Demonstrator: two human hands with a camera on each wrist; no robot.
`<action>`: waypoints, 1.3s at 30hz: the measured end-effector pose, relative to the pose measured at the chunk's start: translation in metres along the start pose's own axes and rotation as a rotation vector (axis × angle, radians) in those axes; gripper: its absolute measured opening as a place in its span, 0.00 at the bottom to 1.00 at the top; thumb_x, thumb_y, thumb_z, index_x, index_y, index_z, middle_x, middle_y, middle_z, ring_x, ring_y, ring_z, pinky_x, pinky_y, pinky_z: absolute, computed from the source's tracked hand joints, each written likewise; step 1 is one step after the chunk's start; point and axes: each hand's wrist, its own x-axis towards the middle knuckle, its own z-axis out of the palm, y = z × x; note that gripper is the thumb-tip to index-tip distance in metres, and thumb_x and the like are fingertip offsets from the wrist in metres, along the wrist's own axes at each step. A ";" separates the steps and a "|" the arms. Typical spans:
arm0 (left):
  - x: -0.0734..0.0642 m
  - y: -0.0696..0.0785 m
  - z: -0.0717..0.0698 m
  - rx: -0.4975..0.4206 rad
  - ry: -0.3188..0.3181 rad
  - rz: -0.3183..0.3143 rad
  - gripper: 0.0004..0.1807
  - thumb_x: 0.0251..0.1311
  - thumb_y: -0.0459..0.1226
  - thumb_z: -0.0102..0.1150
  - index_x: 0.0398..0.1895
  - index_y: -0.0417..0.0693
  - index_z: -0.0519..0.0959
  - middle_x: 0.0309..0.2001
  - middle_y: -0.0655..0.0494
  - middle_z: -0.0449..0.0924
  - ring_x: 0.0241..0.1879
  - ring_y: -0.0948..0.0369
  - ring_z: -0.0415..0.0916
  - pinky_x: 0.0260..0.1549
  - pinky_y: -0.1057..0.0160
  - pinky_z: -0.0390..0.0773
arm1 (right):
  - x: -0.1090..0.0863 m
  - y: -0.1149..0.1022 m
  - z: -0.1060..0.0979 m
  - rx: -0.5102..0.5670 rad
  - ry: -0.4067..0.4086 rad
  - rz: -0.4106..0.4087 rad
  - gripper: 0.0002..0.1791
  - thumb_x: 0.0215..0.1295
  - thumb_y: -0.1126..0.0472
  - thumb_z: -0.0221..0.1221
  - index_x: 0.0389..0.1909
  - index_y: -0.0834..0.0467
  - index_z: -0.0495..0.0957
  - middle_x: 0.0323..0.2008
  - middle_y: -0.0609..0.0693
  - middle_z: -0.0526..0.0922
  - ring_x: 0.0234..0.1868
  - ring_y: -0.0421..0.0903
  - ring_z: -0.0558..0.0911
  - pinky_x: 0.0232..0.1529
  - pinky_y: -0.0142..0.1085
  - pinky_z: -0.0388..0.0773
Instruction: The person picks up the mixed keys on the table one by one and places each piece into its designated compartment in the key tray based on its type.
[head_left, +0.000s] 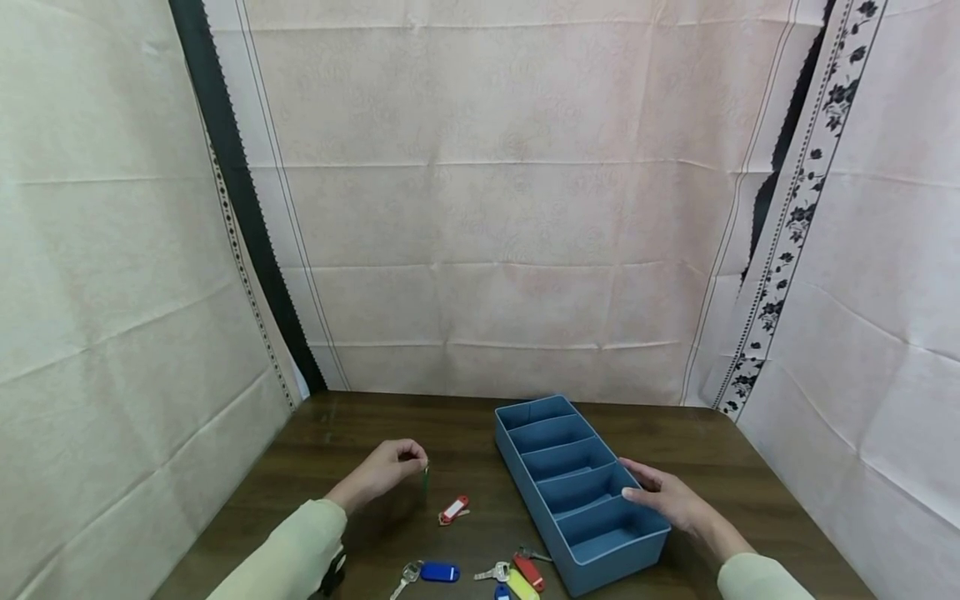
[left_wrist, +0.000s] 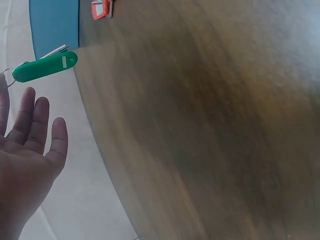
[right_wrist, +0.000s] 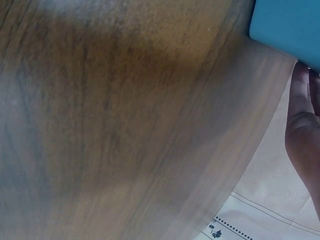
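Note:
My left hand (head_left: 386,471) pinches the ring of a key with a green key tag (left_wrist: 45,66) and holds it above the table, left of the box. In the left wrist view the tag hangs from the ring, a metal key partly visible behind it. My right hand (head_left: 667,500) grips the right long wall of a blue divided box (head_left: 517,492), the thumb over the rim and the fingers along the outside. Below my left hand a key with a red tag (head_left: 453,509) lies on the wood.
Near the table's front edge lie a key with a blue tag (head_left: 439,572), another red tag (head_left: 528,572), a yellow tag (head_left: 522,584), a second blue tag (head_left: 502,592) and a loose-looking key (head_left: 495,572). Pale cloth (head_left: 480,208) hangs behind and beside the brown table (head_left: 360,417).

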 end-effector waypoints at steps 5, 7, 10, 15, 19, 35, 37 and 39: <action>0.003 0.005 0.002 0.011 0.010 0.008 0.08 0.70 0.39 0.57 0.42 0.44 0.80 0.41 0.56 0.78 0.43 0.57 0.72 0.45 0.54 0.72 | -0.001 0.000 0.001 0.013 -0.003 -0.004 0.37 0.69 0.52 0.62 0.73 0.63 0.62 0.68 0.70 0.64 0.68 0.70 0.63 0.61 0.64 0.63; 0.005 0.008 0.003 0.011 0.014 0.015 0.07 0.70 0.38 0.57 0.42 0.44 0.80 0.41 0.56 0.78 0.43 0.57 0.72 0.45 0.54 0.72 | -0.002 0.000 0.001 0.014 0.000 0.007 0.37 0.69 0.51 0.62 0.73 0.61 0.62 0.68 0.69 0.65 0.68 0.69 0.63 0.61 0.64 0.63; 0.008 0.011 0.005 0.008 0.024 0.024 0.07 0.69 0.38 0.58 0.41 0.43 0.80 0.41 0.56 0.79 0.44 0.57 0.73 0.45 0.55 0.73 | -0.001 -0.001 0.000 0.008 0.001 0.022 0.37 0.69 0.50 0.61 0.73 0.60 0.62 0.69 0.69 0.64 0.68 0.69 0.63 0.61 0.64 0.63; 0.013 0.017 0.007 0.005 0.041 0.030 0.06 0.69 0.37 0.59 0.40 0.44 0.80 0.41 0.57 0.79 0.43 0.58 0.73 0.44 0.56 0.73 | -0.001 -0.002 0.000 0.001 -0.007 0.026 0.37 0.69 0.49 0.60 0.74 0.59 0.61 0.69 0.69 0.63 0.68 0.70 0.62 0.61 0.65 0.62; 0.016 0.022 0.010 0.013 0.046 0.038 0.05 0.69 0.37 0.58 0.40 0.45 0.81 0.41 0.57 0.79 0.43 0.59 0.73 0.44 0.56 0.73 | -0.001 -0.001 0.000 -0.001 -0.006 0.018 0.37 0.70 0.50 0.61 0.73 0.61 0.61 0.69 0.69 0.64 0.68 0.70 0.63 0.61 0.64 0.62; 0.035 0.043 0.024 -0.052 0.050 0.059 0.07 0.69 0.36 0.57 0.41 0.41 0.80 0.39 0.55 0.79 0.40 0.58 0.72 0.40 0.58 0.72 | 0.001 0.000 0.001 -0.011 0.009 0.013 0.37 0.68 0.50 0.62 0.73 0.59 0.63 0.68 0.69 0.65 0.67 0.69 0.64 0.60 0.64 0.64; 0.037 0.045 0.025 -0.050 0.054 0.063 0.06 0.69 0.36 0.57 0.41 0.42 0.80 0.39 0.56 0.79 0.40 0.58 0.72 0.40 0.58 0.73 | 0.000 0.001 0.001 -0.008 0.010 0.016 0.37 0.68 0.50 0.62 0.73 0.59 0.63 0.68 0.69 0.65 0.67 0.69 0.64 0.60 0.64 0.64; 0.040 0.047 0.026 -0.050 0.059 0.061 0.05 0.69 0.36 0.58 0.40 0.44 0.81 0.39 0.56 0.79 0.40 0.58 0.72 0.40 0.58 0.73 | 0.000 0.000 0.001 -0.009 0.013 0.011 0.37 0.68 0.50 0.62 0.73 0.59 0.63 0.68 0.69 0.65 0.67 0.70 0.64 0.60 0.64 0.65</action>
